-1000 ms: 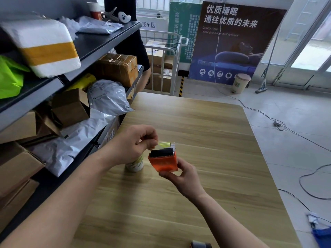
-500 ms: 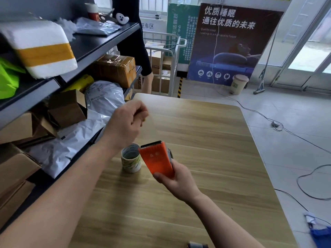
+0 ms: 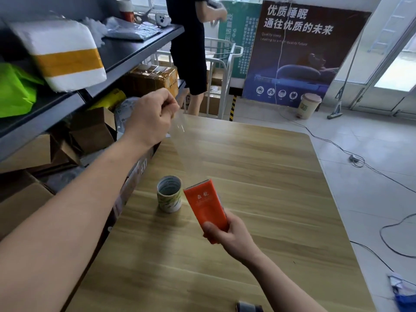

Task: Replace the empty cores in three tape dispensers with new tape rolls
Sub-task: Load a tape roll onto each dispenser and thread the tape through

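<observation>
My right hand (image 3: 227,235) grips an orange tape dispenser (image 3: 206,203) by its lower end, toothed edge pointing up and away. A strip of clear tape (image 3: 182,140) stretches from the dispenser's top up to my left hand (image 3: 150,118), which pinches the tape's end, raised above the table's far left side. An empty cardboard core (image 3: 170,193) with a green and white print stands upright on the wooden table (image 3: 258,176), just left of the dispenser. The roll inside the dispenser is hidden.
Shelves (image 3: 126,55) packed with parcels and boxes run along the left. A person in black (image 3: 189,46) stands past the table's far left corner. A dark object (image 3: 248,307) lies at the table's near edge. Cables trail over the floor (image 3: 371,167) on the right.
My left hand has risen up and away from the dispenser, drawing out a long strip of clear tape. My right hand has tipped the dispenser so that its orange face shows.
</observation>
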Tool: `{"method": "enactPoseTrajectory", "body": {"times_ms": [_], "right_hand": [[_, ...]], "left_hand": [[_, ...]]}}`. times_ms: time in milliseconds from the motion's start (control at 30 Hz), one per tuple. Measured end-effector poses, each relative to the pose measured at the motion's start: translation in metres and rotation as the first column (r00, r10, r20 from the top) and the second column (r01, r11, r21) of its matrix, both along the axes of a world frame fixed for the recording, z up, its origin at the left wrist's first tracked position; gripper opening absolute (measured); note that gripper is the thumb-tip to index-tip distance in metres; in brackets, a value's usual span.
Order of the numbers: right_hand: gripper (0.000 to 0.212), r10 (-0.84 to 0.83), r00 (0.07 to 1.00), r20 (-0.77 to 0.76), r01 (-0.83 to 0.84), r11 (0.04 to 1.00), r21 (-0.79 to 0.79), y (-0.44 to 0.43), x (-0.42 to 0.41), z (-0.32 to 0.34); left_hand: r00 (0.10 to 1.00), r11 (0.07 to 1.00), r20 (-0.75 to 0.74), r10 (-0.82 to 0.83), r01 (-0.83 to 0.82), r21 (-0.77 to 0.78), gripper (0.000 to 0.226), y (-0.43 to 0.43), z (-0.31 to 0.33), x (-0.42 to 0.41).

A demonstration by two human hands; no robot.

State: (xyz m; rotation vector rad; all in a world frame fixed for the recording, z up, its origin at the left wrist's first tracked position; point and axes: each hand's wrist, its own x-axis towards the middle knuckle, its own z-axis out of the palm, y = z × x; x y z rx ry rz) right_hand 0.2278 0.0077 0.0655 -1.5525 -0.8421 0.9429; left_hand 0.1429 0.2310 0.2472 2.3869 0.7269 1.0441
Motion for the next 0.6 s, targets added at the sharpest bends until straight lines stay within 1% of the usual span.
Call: {"method": "enactPoseTrajectory", "body": {"times_ms": [67,167,367,433,500,600], "right_hand": [[0.041,0.007,1.000,-0.026,-0.007,1.000,-0.014,-0.002,-0.001,0.000],[0.044,0.001,0.999,-0.044,-0.003,0.999,-0.050,-0.004,0.001,0.002],[0.018,-0.078,0.991,-0.111,0.062,0.988,-0.139,0.001,0.012,0.003],[0.013,-0.127,0.983,-0.129,0.104,0.980,-0.168,0.005,0.016,0.006],[0.016,-0.174,0.975,-0.140,0.144,0.969,-0.202,0.009,0.020,0.008],[0.019,-0.226,0.952,-0.208,0.179,0.958,-0.224,0.013,0.025,0.016]], "left_hand": [[0.999,1.000,-0.028,-0.024,0.024,0.007,0.009,-0.001,-0.004,0.000],[0.999,0.999,-0.010,-0.043,0.044,0.005,0.012,-0.006,-0.009,-0.002],[0.988,0.988,-0.004,-0.157,0.157,0.000,0.012,-0.037,-0.018,-0.007],[0.981,0.981,-0.002,-0.191,0.191,-0.020,0.012,-0.052,-0.024,-0.011],[0.968,0.968,-0.009,-0.249,0.249,-0.022,0.008,-0.065,-0.032,-0.014],[0.945,0.946,-0.044,-0.323,0.324,0.025,0.006,-0.084,-0.048,-0.018]]}}
